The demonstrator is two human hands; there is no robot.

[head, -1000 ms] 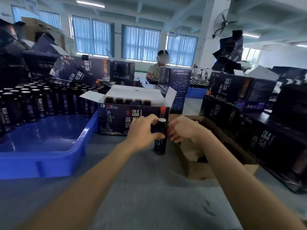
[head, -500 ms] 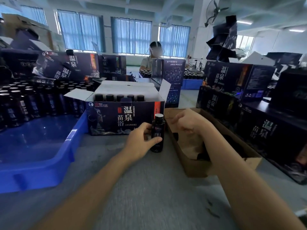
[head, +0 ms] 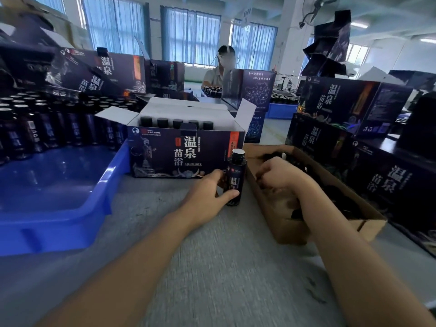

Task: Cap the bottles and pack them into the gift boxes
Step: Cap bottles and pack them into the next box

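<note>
One bottle point(head: 236, 169) in left grip point(head: 207, 188); right grip point(head: 278, 173) curled.

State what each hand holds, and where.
Left hand grips the bottle round its lower body. Right hand, curled in the cardboard box: cannot tell.

One bottle point(head: 236, 178) stands in my left hand's point(head: 207, 192) grip. Just behind it, one open gift box point(head: 165, 156) shows five capped bottles point(head: 178, 123) in a row. Left of the grip: one blue tray point(head: 59, 223), its loose bottles point(head: 47, 128) too crowded to count. Right of it: one cardboard carton point(head: 295, 230); its dark caps point(head: 342, 204) blur past counting.
</note>
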